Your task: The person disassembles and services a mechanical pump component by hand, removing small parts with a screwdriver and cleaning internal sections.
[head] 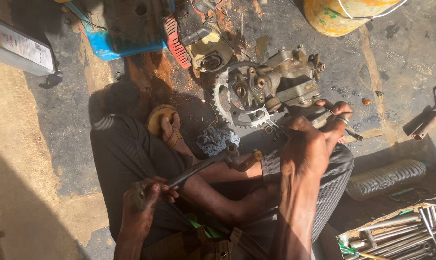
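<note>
While the left hand [142, 192] wrapped its fingers tight around the handle of a dark hammer [194, 168], the right hand [319, 130] pinched a thin metal tool [345, 129] against the engine part [275, 84], whose toothed sprocket [237, 98] lay just left of those fingers. Bare stained floor [386, 62] opened beyond the right fingers toward a yellow bucket [345, 14], and a tray [396, 236] near the right forearm held wrenches [429, 224] and rods.
</note>
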